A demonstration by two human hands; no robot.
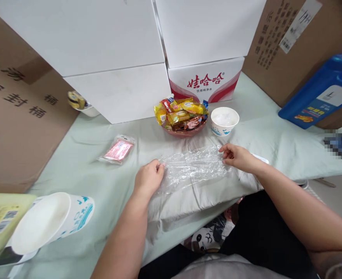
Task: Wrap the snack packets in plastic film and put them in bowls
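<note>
A crinkled sheet of clear plastic film (196,164) stretches between my hands, just above or on the cloth in front of me. My left hand (150,176) pinches its left end between thumb and fingers. At the right end, my right hand (237,157) has its thumb and curled fingers closed on the film. Behind the film stands a pink bowl (184,133) heaped with wrapped snacks (182,110) in yellow, red and brown. To the bowl's right is a white paper cup (225,122) with something clear and crumpled inside.
A pink packet in a clear sleeve (118,150) lies at left. A paper bowl (53,221) rests tilted at front left by a yellow-green package (5,221). White boxes (115,93) line the back; a blue bottle (319,93) leans against a cardboard box (301,50) at right.
</note>
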